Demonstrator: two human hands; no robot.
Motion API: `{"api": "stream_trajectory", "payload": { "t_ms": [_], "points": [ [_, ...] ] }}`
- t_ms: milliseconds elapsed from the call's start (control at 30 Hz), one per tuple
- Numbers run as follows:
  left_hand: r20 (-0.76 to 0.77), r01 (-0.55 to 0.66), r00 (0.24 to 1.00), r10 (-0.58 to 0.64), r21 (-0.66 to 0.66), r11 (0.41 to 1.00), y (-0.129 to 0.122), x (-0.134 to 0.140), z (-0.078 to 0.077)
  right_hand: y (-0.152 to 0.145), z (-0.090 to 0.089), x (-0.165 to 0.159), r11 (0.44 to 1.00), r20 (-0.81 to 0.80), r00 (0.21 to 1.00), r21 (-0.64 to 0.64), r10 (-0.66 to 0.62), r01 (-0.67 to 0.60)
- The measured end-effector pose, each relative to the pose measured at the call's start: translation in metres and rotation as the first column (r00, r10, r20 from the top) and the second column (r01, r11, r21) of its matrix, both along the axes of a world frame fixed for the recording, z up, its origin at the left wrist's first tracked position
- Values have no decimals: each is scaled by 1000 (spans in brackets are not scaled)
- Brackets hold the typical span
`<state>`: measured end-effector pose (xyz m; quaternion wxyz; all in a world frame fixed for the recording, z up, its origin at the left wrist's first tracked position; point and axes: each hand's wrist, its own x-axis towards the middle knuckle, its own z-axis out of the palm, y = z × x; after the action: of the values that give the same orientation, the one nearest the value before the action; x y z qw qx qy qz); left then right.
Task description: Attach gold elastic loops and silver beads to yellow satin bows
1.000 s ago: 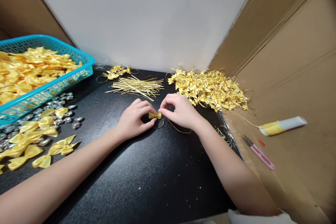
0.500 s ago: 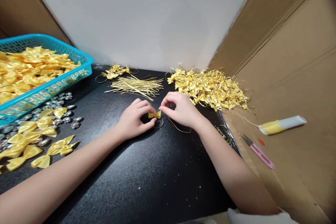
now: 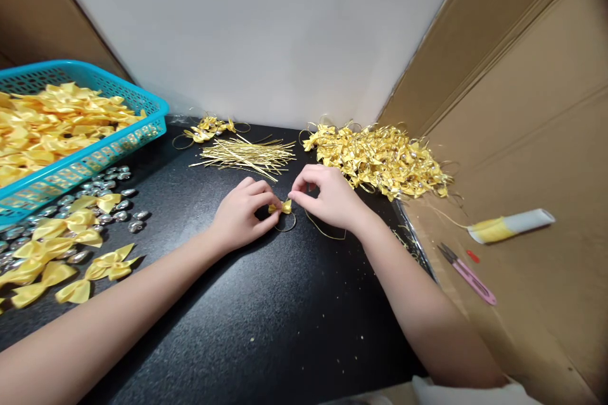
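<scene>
My left hand [image 3: 244, 215] is closed in a pinch on a small yellow ribbon bow [image 3: 285, 207], its left part hidden by the fingers. A thin gold loop [image 3: 292, 224] hangs from the bow on the near side. Just right of the bow, my right hand [image 3: 327, 199] has thumb and forefinger pressed together on a thin yellow cord [image 3: 325, 234], which curves out below the palm across the black tabletop [image 3: 237, 323]. The pinched end is too small to see clearly.
A blue basket [image 3: 159, 115] of yellow bows stands left, with loose bows [image 3: 109, 264] and silvery beads [image 3: 137, 226] before it. Gold ties [image 3: 247, 155] and a pile of looped bows [image 3: 380, 158] lie behind my hands. Pink thread snips [image 3: 475, 281] and a thread tube [image 3: 513, 226] lie right.
The fingers of my left hand have closed further over the bow, and its gold loop has turned slightly. My right hand has barely moved.
</scene>
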<state>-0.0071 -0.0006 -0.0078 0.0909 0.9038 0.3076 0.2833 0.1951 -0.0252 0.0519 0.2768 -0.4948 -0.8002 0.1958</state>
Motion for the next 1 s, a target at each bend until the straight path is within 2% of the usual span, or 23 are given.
{"api": "stream_trajectory", "payload": {
  "t_ms": [533,1000],
  "points": [
    [45,13,999,-13,4,1000,0,1,-1,0,0,0,1000,-4,1000,5,4,-4],
    [-12,-44,999,44,-22,999,0,5,-2,0,3,5,999,28,1000,-44,-6,7]
  ]
}}
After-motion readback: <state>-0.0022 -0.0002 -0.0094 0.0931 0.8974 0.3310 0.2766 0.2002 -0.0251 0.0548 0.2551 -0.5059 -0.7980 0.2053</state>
